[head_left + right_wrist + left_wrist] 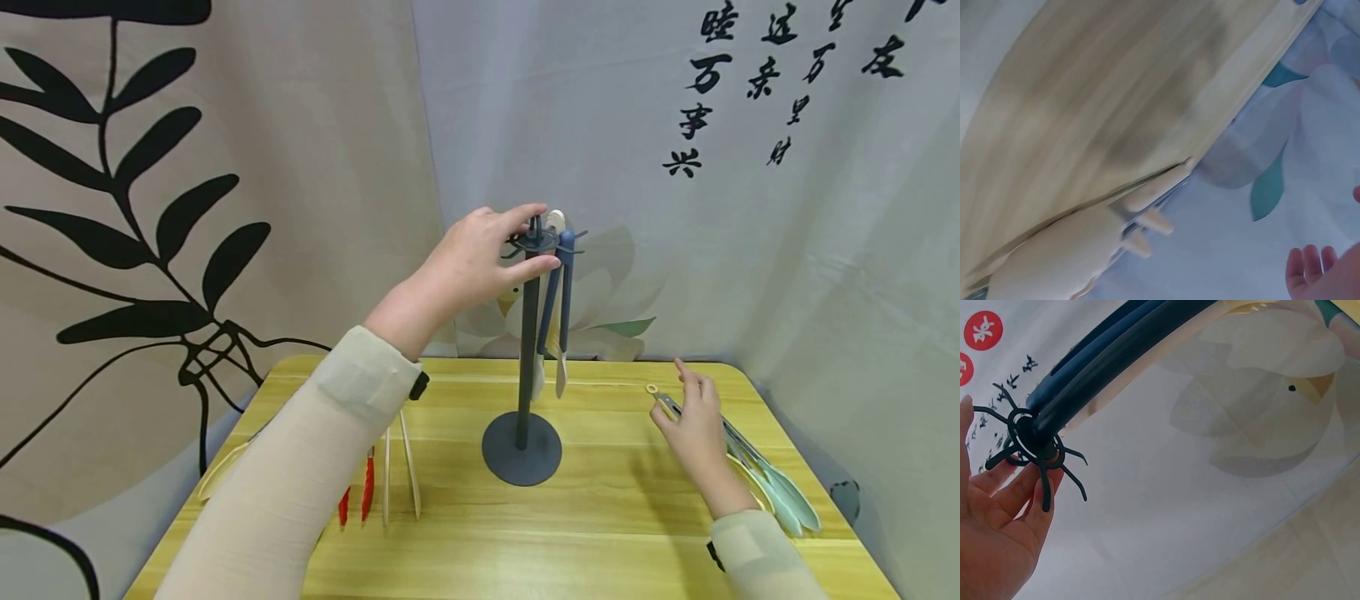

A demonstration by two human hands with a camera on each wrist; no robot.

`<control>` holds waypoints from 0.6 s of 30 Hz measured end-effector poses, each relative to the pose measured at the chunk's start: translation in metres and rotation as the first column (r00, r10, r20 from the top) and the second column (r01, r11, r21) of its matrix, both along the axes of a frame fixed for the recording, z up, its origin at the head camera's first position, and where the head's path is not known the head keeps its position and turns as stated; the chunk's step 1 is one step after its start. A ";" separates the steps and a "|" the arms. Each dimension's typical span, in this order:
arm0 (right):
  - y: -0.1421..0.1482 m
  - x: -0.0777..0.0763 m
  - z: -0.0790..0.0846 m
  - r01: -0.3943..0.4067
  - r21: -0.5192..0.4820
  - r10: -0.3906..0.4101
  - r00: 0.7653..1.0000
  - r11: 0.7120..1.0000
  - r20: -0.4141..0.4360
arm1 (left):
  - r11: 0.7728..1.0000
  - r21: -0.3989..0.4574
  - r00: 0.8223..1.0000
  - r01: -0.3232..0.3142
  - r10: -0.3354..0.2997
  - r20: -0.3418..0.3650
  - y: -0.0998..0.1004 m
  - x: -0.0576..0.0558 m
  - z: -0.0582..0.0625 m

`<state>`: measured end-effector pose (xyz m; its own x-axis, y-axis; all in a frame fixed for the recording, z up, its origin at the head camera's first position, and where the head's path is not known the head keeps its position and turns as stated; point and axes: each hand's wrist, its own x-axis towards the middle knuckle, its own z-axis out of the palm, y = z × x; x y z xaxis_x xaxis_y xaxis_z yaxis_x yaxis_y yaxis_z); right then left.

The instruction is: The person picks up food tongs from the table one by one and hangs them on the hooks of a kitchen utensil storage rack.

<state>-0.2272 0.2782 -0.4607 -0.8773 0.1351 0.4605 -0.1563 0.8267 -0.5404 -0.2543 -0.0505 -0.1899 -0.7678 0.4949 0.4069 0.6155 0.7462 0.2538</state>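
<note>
A dark utensil stand with a round base and a ring of hooks stands mid-table. My left hand holds the hooked top, thumb and fingers around it; the left wrist view shows the fingers against the hub. Dark blue tongs hang from the right hooks, beside a pale utensil partly hidden behind them. At the right, my right hand hovers with spread fingers over tongs with mint-green heads. In the right wrist view, the right hand appears apart from the tongs' pale handle.
On the left of the wooden table lie pale sticks and red-handled utensils, with a yellowish item partly behind the left sleeve. A printed curtain hangs behind the table's far edge.
</note>
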 end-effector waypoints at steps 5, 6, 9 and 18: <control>0.018 -0.001 -0.004 0.009 0.064 -0.016 0.994 0.998 0.105 | 1.000 -0.006 1.000 -0.002 0.002 -0.003 -0.001 0.001 0.000; 0.022 -0.001 -0.005 0.007 0.081 -0.017 0.992 0.997 0.125 | 1.000 -0.009 1.000 -0.004 0.004 -0.001 -0.001 0.001 0.000; 0.032 -0.003 -0.010 -0.003 0.122 -0.019 0.984 0.993 0.178 | 1.000 -0.004 1.000 -0.002 0.002 0.001 -0.001 0.001 0.000; 0.051 -0.004 -0.020 -0.018 0.180 -0.032 0.962 0.983 0.273 | 1.000 -0.011 1.000 -0.012 0.012 0.015 0.000 0.001 0.000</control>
